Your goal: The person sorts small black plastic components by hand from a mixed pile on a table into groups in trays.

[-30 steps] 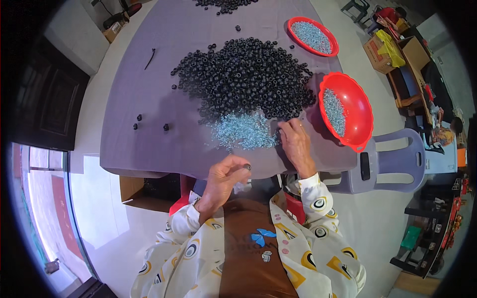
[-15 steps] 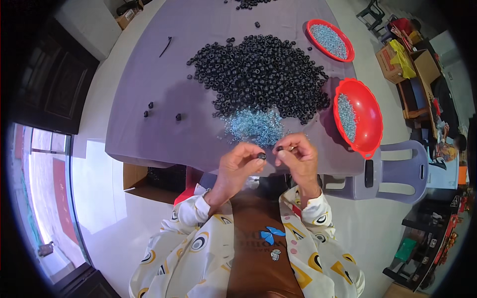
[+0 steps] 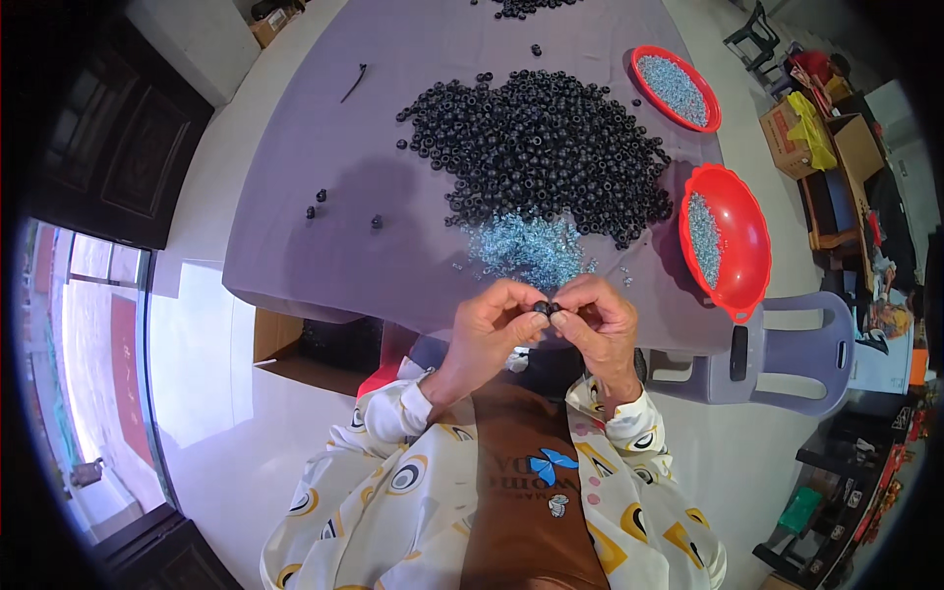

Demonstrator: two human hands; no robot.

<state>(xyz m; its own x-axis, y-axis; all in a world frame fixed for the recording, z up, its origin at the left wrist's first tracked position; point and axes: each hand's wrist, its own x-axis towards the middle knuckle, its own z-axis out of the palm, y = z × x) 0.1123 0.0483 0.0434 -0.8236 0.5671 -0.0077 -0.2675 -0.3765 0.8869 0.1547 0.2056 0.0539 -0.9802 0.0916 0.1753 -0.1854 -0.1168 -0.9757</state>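
Close to the near table edge, my left hand (image 3: pixel 489 329) pinches a small round black plastic piece (image 3: pixel 541 308) between thumb and fingertips. My right hand (image 3: pixel 600 329) grips another small black piece (image 3: pixel 555 308) the same way. The two pieces meet between my fingertips; whether one sits inside the other is too small to tell. Just beyond my hands lies a heap of small clear bluish pieces (image 3: pixel 531 248). Behind that spreads a large pile of black ring-like plastic pieces (image 3: pixel 541 147), many with a hole in the middle.
A red scalloped bowl (image 3: pixel 742 241) and a red dish (image 3: pixel 715 113), both holding clear bits, stand at the table's right. Several loose black pieces (image 3: pixel 377 222) and a thin black strip (image 3: pixel 354 83) lie left. A grey plastic chair (image 3: pixel 801 349) and cardboard box (image 3: pixel 275 339) flank the near side.
My hands have come together, bringing the two black pieces into contact. The whole view has shifted slightly, so the table and piles appear further right.
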